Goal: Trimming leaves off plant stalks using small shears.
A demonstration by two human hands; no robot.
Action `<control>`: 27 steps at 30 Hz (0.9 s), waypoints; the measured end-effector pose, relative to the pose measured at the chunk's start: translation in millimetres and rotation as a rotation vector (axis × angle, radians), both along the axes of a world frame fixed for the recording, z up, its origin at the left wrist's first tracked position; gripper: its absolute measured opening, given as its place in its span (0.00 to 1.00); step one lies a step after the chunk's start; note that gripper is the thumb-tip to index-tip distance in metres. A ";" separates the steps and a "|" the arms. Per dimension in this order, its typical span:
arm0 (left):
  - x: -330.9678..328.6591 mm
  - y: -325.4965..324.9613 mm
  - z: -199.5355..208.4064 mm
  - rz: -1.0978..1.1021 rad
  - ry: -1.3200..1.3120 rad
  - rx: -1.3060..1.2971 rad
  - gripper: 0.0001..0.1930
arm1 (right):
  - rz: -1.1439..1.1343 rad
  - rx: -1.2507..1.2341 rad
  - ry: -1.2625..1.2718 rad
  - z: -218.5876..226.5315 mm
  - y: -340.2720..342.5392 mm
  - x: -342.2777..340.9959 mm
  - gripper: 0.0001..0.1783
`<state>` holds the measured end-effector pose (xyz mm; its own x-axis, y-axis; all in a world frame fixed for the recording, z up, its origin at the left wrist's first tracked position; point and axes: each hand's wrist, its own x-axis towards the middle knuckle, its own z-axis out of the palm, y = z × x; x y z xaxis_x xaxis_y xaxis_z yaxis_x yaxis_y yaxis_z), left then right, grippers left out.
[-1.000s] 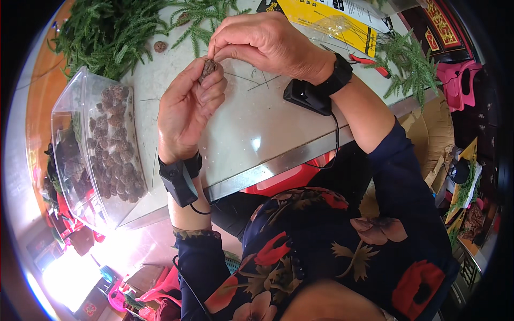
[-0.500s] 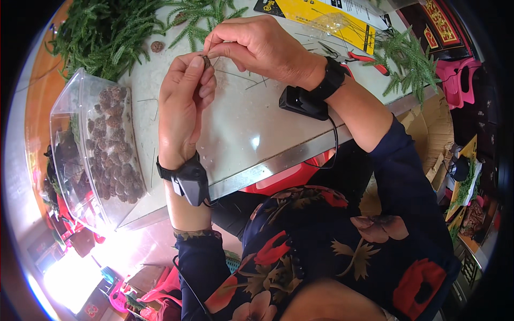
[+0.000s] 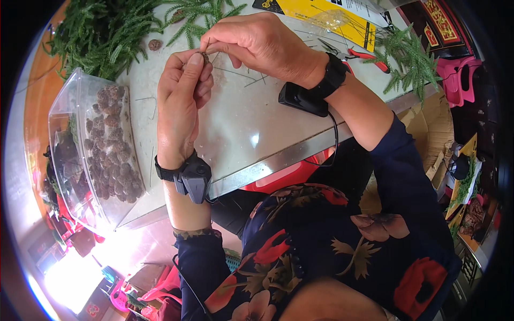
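Between the thumb and fingers of my left hand [image 3: 181,88] sits a small brown pine cone [image 3: 205,58], mostly covered by the fingertips. My right hand [image 3: 262,45] is closed in a pinch right at the cone's top, touching my left fingertips. A thin dark wire seems to run through that pinch, though its course around the cone is hidden. Another pine cone [image 3: 155,45] lies loose on the white table [image 3: 230,128], beyond my left hand. Several short dark wires [image 3: 256,81] are scattered on the tabletop beneath my right hand.
On the left stands a clear plastic box [image 3: 80,101] with many pine cones [image 3: 112,155]. Green artificial branches [image 3: 101,37] are heaped at the far left, another sprig [image 3: 409,67] at right. Red-handled pliers [image 3: 369,56], a yellow card [image 3: 321,18] and a black device [image 3: 302,100] lie rightward.
Both hands stay together at the pine cone and have shifted very slightly left. The right fingertips have turned a little, and the left wrist has rotated slightly.
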<state>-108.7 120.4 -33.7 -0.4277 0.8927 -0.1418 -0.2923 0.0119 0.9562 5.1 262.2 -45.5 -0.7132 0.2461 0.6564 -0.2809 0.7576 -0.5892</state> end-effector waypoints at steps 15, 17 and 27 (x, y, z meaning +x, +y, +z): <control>9.4 4.9 0.7 0.094 0.550 -0.053 0.07 | -0.118 0.073 -0.054 -3.6 0.6 -0.7 0.06; 12.4 7.4 -3.1 0.180 1.016 0.045 0.06 | -0.078 -0.127 -0.258 8.5 -0.3 5.4 0.07; 9.8 6.1 1.7 0.090 0.717 0.047 0.05 | 0.096 -0.842 -0.672 45.2 20.5 12.7 0.04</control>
